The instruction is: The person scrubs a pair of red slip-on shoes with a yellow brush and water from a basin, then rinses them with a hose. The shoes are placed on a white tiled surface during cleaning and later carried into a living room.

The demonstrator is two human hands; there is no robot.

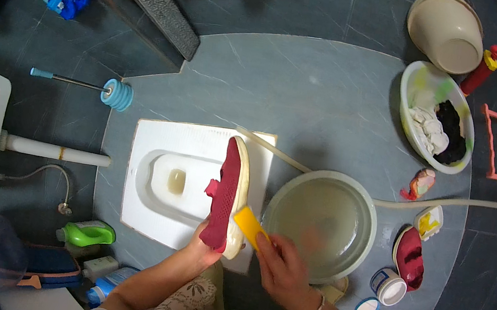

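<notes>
Bare forearms (159, 281) angle inward from the lower edge of a grey-tiled washroom, bringing two working hands together over a red shoe (224, 196) with a pale sole. Bent up from the wrist, the left hand (201, 248) grips the shoe at its heel end, its fingers partly hidden behind the upper. The shoe points toe away from the person, sole turned right, above the right side of a white squat toilet (143, 141). From the lower right, the right hand (284, 272), a bracelet (317, 308) at its wrist, pinches a yellow block (249, 226) between thumb and closely bunched fingers, the block's far end at the edge of the sole. Just beyond that hand sits a round basin (371, 231) of cloudy water. Farther right, a matching red shoe (413, 261) lies near an open white tub (392, 292).
</notes>
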